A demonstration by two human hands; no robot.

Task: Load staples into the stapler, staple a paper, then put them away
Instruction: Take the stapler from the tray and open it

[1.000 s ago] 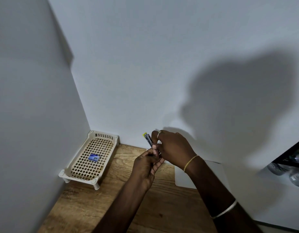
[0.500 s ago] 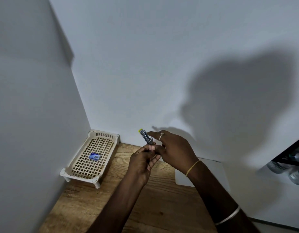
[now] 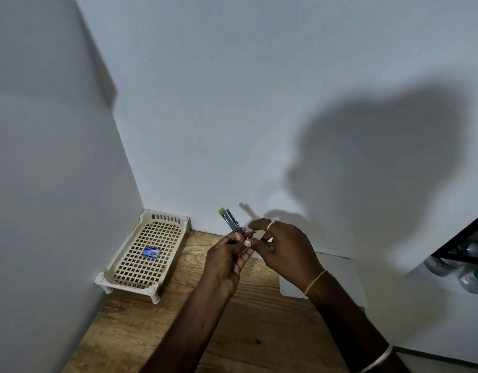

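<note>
My left hand (image 3: 227,261) grips the lower end of a small metal stapler (image 3: 230,220) with a yellow tip, held upright and tilted to the left above the wooden table (image 3: 232,332). My right hand (image 3: 283,250) is just to its right, thumb and forefinger pinched close to the stapler's base; whether they hold staples is too small to tell. A blue staple box (image 3: 150,251) lies in the cream plastic basket (image 3: 119,270) at the back left corner. A white paper (image 3: 337,275) lies flat on the table, partly hidden under my right wrist.
White walls close the table in at the left and the back. At the right edge, plastic bottles (image 3: 471,275) lie below a black shelf (image 3: 463,246). Bare wood shows in front of the basket and between my forearms.
The stapler has risen and tilted further left. My right hand has slid off its top, the fingers now spread beside its base.
</note>
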